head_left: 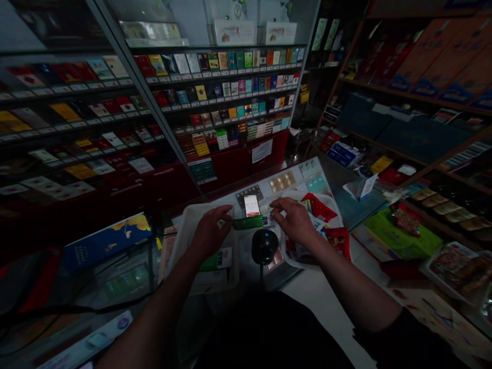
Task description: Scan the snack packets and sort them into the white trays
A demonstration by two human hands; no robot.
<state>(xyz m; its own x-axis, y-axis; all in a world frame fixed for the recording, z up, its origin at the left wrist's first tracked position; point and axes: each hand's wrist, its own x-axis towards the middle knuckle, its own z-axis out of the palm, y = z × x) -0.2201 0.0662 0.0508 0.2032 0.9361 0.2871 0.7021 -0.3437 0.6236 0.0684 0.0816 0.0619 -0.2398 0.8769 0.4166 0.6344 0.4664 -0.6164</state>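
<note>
My left hand (210,229) and my right hand (294,219) hold the two ends of a long green carton (248,222) level above the shop counter (326,302). Both hands have their fingers pinched round it. Just below the carton stands a black barcode scanner (265,247) on a thin stem. A phone with a lit screen (252,205) lies right behind the carton. Under my left hand sits a white plastic bag (183,236) with a green and white pack (217,260) in it. Red packets (321,207) lie beside my right hand.
Shelves of cigarette packs (230,92) fill the wall behind the counter. A blue box (105,241) lies at the left on a glass case. Green packs (400,236) and wrapped snacks (457,269) crowd the right. Wooden shelves with boxes (423,66) rise at the far right.
</note>
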